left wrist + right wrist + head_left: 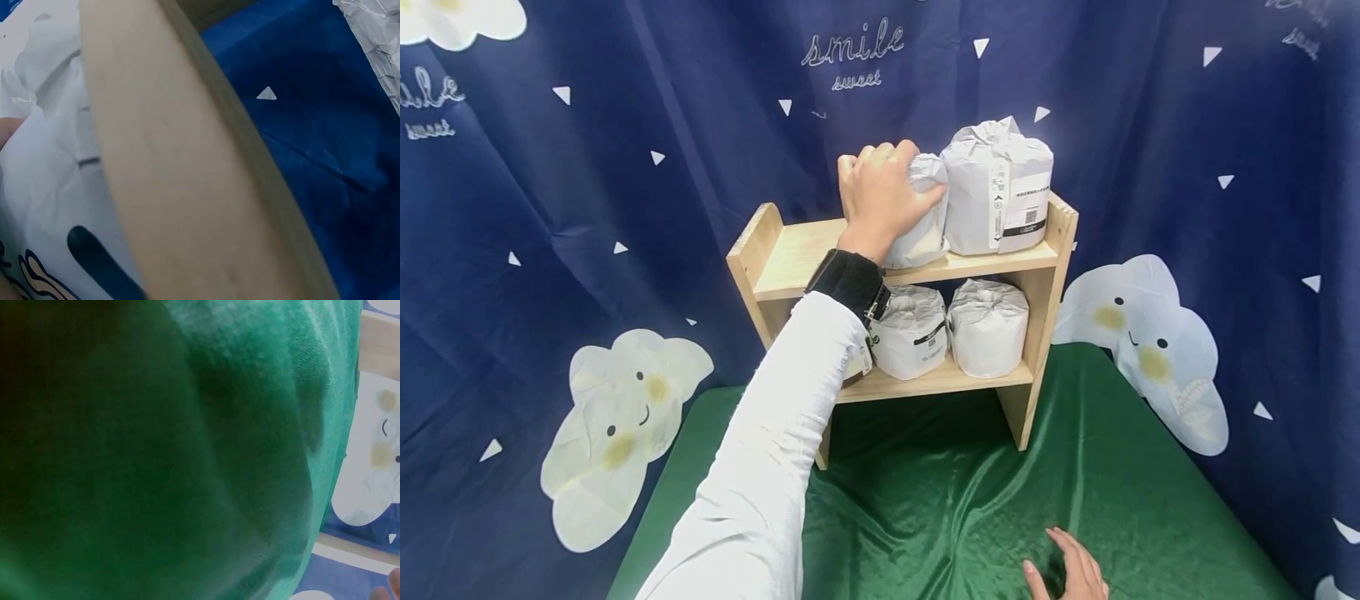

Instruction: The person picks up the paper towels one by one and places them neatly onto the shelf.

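Note:
My left hand (pixel 880 192) grips a white paper-wrapped toilet roll (pixel 931 221) on the top board of a small wooden shelf (pixel 801 250). The thumb lies across its near side, and the hand covers much of it. Close on its right stands a larger-looking wrapped roll (pixel 962 200) with a printed label. In the left wrist view, white printed wrapping (pixel 53 144) shows beside the pale board (pixel 169 156), a fingertip at its edge. Low in the head view, my right hand (pixel 1075 571) hovers over green cloth, fingers loosely bent, holding nothing.
Two wrapped rolls, one left (pixel 910 337) and one right (pixel 988 333), stand on the lower board; another (pixel 859 367) is mostly hidden behind my left wrist. Green cloth (pixel 917 492) covers the table under the shelf. A blue curtain (pixel 700 108) with clouds hangs behind.

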The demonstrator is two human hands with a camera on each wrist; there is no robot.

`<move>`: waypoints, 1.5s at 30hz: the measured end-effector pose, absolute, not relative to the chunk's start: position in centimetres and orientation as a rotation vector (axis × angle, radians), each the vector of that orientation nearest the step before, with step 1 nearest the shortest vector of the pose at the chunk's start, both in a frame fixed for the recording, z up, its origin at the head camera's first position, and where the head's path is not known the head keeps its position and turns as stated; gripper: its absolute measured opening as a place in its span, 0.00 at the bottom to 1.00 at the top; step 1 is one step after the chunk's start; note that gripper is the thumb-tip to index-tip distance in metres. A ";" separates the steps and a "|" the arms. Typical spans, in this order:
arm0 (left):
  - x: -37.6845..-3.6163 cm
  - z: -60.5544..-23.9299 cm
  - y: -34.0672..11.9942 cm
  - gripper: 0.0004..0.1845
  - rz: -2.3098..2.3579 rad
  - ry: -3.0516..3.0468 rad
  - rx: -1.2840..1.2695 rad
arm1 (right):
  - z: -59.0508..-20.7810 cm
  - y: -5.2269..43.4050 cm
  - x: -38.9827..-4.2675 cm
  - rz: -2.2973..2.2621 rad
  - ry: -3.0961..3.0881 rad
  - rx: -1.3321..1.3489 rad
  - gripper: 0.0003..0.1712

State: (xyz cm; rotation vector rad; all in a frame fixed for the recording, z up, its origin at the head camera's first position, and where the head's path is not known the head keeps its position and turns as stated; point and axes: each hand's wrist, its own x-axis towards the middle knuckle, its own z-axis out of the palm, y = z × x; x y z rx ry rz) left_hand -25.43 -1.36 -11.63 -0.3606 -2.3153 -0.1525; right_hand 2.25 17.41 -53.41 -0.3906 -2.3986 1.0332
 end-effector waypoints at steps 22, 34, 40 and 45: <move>-25.8 -11.8 -1.3 0.34 -0.175 -2.366 -0.384 | -53.2 17.4 2.5 1.023 -2.446 -0.376 0.28; -24.9 -10.7 -0.7 0.24 -0.116 -2.456 -0.340 | -53.1 17.5 2.4 1.058 -2.437 -0.426 0.27; -24.6 -10.2 -0.8 0.26 -0.138 -2.524 -0.343 | -52.4 18.2 2.1 1.075 -2.500 -0.361 0.28; -24.8 -10.9 -1.3 0.29 -0.212 -2.493 -0.393 | -52.5 18.4 2.3 1.055 -2.499 -0.333 0.29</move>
